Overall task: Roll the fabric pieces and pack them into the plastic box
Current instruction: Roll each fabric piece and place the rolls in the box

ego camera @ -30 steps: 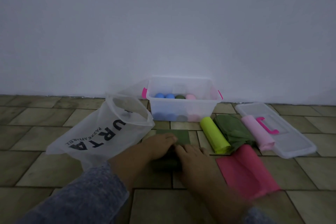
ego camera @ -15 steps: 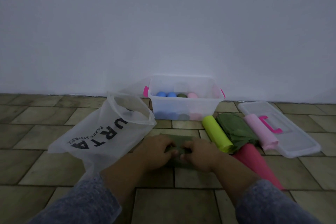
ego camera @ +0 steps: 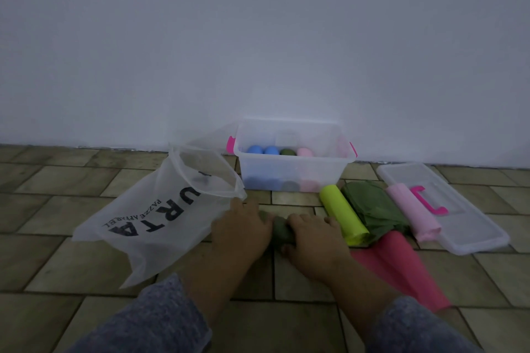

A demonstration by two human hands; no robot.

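Note:
A dark green fabric roll (ego camera: pixel 281 231) lies on the tiled floor, nearly fully rolled. My left hand (ego camera: pixel 242 228) and my right hand (ego camera: pixel 314 241) press on it side by side, fingers curled over it. Behind it stands the clear plastic box (ego camera: pixel 292 178) against the wall, holding two blue rolls, a green roll and a pink roll. To the right lie a lime roll (ego camera: pixel 342 216), a loose green fabric piece (ego camera: pixel 374 210), a light pink roll (ego camera: pixel 411 213) and a flat red-pink fabric piece (ego camera: pixel 401 268).
A translucent printed bag (ego camera: pixel 160 209) lies open at the left, touching my left hand. The box lid (ego camera: pixel 459 218) with a pink handle lies at the right, under the light pink roll. A white wall rises close behind the box.
Both hands have rolled the dark green fabric away from me toward the box; the flat strip ahead of the roll has almost all been taken up.

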